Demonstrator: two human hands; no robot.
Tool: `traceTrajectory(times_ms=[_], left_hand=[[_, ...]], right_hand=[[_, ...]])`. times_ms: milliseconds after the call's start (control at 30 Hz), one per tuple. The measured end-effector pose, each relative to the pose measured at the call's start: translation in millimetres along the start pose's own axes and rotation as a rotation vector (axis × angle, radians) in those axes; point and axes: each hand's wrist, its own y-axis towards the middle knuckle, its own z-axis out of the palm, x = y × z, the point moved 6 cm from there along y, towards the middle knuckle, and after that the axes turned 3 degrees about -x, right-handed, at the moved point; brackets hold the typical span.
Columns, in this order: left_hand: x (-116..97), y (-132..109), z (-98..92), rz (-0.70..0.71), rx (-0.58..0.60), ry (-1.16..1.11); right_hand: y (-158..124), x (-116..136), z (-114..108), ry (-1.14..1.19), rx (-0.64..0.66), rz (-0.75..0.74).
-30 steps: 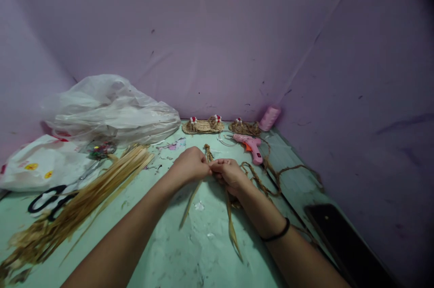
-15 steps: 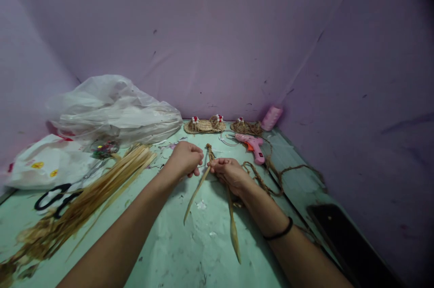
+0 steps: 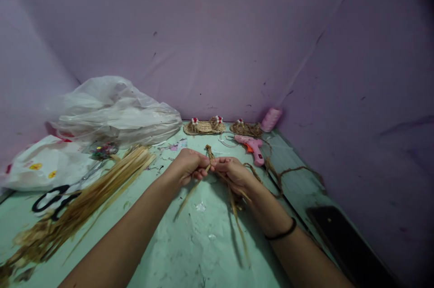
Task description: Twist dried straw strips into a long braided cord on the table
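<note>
Over the middle of the table, both hands pinch a short braid of dried plant fibre just below its knotted top. My left hand is closed on a pale fibre strand that hangs down to the lower left. My right hand is closed on the braid from the other side, its fingertips touching those of the left. Other strands trail below the right hand toward me. Exactly which strand lies between which fingers is hidden.
Left lie a bundle of dried fibre, black-handled scissors and plastic bags. Small woven slippers, a pink glue gun, and a pink thread spool stand behind. A braided cord and black phone lie right.
My left hand has moved right and closed on a strand beside the right hand. The loose strands have swung, the left one outward. My right hand stays nearly in place.
</note>
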Motion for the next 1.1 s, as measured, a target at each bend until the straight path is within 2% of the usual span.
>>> traceTrajectory(times_ms=[200,333,467,533,600,667,800,900,1000,1100], left_hand=[[15.1,7.0,0.2,-0.139,0.105,-0.024],[17.9,10.0,-1.4,-0.134,0.078,0.088],[15.3,10.1,-6.1,-0.105,-0.038,0.349],[13.0,9.7,-8.0,-0.082,-0.09,0.496],[9.8,8.3,-7.4,-0.044,-0.122,0.569],[6.9,5.7,-4.6,-0.013,-0.131,0.559],[7.9,1.1,-1.5,-0.057,-0.136,0.443],[11.2,2.7,-3.2,-0.069,-0.107,0.344],[13.1,7.5,-6.7,-0.017,-0.043,0.291],[18.3,12.3,-10.9,-0.023,0.009,0.263]], right_hand=[[3.8,-2.6,3.3,0.0,-0.006,-0.028],[11.5,-7.6,-2.0,-0.148,-0.034,-0.103],[8.5,-2.2,-5.3,-0.554,-0.086,-0.249],[-0.3,8.7,-5.3,-0.837,-0.168,-0.338],[-9.9,19.5,-7.0,-1.066,-0.28,-0.341],[-17.4,26.6,-9.2,-1.173,-0.355,-0.267],[-24.2,26.8,-1.9,-1.172,-0.315,-0.164],[-27.6,24.0,10.4,-1.179,-0.296,-0.224],[-31.7,21.8,20.5,-1.215,-0.291,-0.301],[-32.3,20.8,21.2,-1.22,-0.218,-0.316]])
